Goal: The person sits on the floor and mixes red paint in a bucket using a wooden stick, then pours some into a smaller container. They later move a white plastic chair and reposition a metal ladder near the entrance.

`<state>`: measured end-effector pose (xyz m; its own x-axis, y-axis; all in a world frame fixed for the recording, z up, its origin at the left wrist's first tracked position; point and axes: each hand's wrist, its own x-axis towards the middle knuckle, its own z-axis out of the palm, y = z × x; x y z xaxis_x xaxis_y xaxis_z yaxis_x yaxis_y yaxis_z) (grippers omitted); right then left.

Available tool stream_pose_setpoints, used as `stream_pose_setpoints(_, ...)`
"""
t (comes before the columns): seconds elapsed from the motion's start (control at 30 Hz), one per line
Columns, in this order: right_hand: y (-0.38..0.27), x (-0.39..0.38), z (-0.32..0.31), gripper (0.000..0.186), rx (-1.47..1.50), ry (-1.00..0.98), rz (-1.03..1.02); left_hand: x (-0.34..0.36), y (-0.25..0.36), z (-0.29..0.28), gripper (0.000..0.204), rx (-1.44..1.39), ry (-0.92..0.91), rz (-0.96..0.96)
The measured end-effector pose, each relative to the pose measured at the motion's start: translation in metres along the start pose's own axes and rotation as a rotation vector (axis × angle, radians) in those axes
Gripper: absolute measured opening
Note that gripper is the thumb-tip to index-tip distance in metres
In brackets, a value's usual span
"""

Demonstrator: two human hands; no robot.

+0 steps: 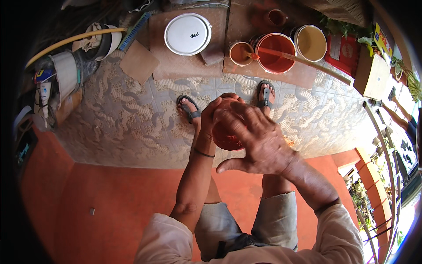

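A small round red pot (225, 135) is held up in front of me, above the floor between my feet. My left hand (212, 115) is wrapped round its left and far side. My right hand (263, 143) lies over the pot's top and right side with its fingers stretched out and the thumb spread away. The right fingers hide much of the pot, so I cannot tell whether they press on it or what is inside.
Ahead stand a white lidded bucket (187, 34), a bucket of red paint (275, 66) with a wooden stick (303, 61) across it, a small orange-stained container (241, 48) and a yellowish bucket (311, 42). A blue-bristled brush (134, 31) lies left. Another person's legs (398, 115) show far right.
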<state>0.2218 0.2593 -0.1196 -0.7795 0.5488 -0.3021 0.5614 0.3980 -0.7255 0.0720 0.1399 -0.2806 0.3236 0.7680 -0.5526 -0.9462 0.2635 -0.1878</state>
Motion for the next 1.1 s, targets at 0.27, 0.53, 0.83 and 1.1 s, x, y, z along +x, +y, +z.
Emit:
stream_pose_setpoints(0.27,0.199,0.072,0.078,0.036,-0.387,0.189,0.346,-0.032,0.003,-0.034,0.055,-0.127,0.057,0.152)
stream_pose_setpoints(0.53,0.283,0.127,0.139,0.034,-0.702,-0.060,0.451,-0.067,-0.004,-0.040,0.053,-0.051,0.150,0.216)
stream_pose_setpoints(0.83,0.265,0.140,0.126,0.033,-0.764,-0.064,0.482,-0.063,0.010,-0.037,0.058,-0.108,0.175,0.247)
stream_pose_setpoints(1.1,0.216,0.103,0.114,0.030,-0.454,-0.083,0.616,-0.069,0.016,-0.045,0.058,-0.074,0.177,0.248)
